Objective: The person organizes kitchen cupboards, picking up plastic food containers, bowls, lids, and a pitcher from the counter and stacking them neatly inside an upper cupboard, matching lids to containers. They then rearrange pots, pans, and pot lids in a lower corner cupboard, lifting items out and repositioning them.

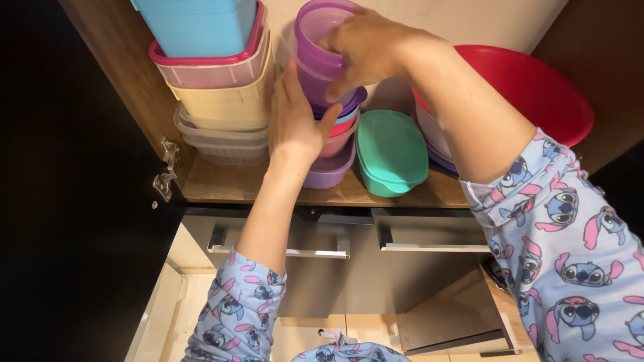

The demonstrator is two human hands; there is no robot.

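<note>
While we reach into the cupboard:
Right hand (365, 47): we grip the purple tub (315, 40) by its rim.
Left hand (295, 121): open, flat against the bowl stack (335, 144).

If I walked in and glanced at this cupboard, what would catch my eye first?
Probably the two hands in the middle of the shelf: the right hand grips the rim of a purple tub atop a stack of coloured bowls, while the left hand steadies that stack's side. Next, the big red bowl at the right and the tower of square containers at the left.
</note>
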